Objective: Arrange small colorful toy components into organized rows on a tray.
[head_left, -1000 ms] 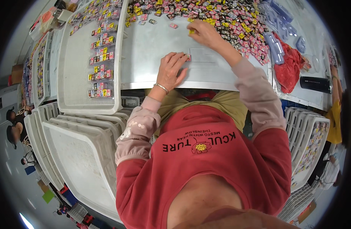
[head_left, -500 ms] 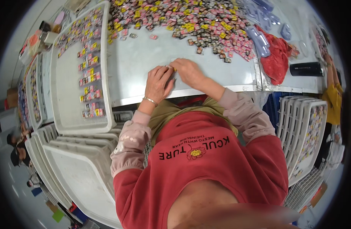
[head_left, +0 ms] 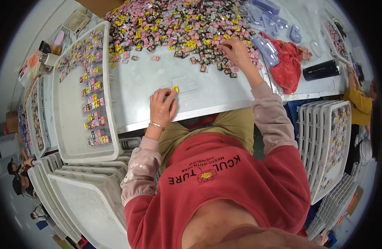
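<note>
Yellow packet: lay on white table, touching fingertips of your left hand, fingers curled narrow. Your right hand pinched into candy pile; grip contents indiscernible.

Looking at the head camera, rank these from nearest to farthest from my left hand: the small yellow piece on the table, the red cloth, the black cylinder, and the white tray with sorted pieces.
From the left hand:
1. Small yellow piece, at its fingertips.
2. White tray, to the left, with sorted pieces in it.
3. Red cloth, far right on the table.
4. Black cylinder, just beyond the cloth, near the table's right edge.
</note>
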`<state>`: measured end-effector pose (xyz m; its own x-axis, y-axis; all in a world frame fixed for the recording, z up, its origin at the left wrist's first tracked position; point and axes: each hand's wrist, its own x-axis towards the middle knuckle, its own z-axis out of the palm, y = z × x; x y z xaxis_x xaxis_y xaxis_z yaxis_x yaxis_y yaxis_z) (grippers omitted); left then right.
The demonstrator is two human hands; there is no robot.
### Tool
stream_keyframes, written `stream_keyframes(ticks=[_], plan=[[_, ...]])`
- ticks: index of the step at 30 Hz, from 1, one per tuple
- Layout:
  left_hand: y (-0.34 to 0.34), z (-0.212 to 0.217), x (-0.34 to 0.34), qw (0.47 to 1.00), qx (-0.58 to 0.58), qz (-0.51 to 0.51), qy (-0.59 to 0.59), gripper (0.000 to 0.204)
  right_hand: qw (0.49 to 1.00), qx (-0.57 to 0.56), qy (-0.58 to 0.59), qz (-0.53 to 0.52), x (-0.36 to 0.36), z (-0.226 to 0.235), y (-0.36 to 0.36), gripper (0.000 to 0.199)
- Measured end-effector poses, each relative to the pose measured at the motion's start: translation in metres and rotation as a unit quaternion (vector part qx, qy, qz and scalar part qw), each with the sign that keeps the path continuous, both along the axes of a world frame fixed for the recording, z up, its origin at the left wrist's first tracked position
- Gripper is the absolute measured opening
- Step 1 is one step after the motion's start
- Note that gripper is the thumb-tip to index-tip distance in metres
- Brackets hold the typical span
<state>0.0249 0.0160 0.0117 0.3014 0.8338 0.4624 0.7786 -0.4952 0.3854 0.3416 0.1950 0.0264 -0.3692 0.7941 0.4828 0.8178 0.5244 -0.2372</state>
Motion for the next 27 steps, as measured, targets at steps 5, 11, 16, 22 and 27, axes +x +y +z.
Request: stream_keyframes(ticks=[5,11,16,22,27], plan=[[0.0,0.0,0.0,1.0,0.014,0.016,0.009,0.034,0.976,-0.032,0.206,-0.055,-0.013,0.001,0.064,0.016],[0.002,0.003,0.0,1.0,0.001,0.013,-0.011,0.034,0.986,-0.101,-0.044,-0.125,-0.031,-0.007,0.149,0.036],[0.002,-0.001,-0.004,1.0,-0.002,0.004,-0.003,0.033,0.989,-0.014,-0.122,-0.083,-0.031,-0.034,0.164,0.034],[0.003,-0.01,-0.009,0.999,-0.017,0.013,-0.031,0.035,0.988,-0.041,0.136,-0.054,-0.005,-0.005,0.105,0.031],[0.005,-0.009,-0.011,0.995,0.004,0.063,-0.08,0.036,0.895,-0.217,0.334,0.201,-0.081,-0.007,-0.029,0.03]])
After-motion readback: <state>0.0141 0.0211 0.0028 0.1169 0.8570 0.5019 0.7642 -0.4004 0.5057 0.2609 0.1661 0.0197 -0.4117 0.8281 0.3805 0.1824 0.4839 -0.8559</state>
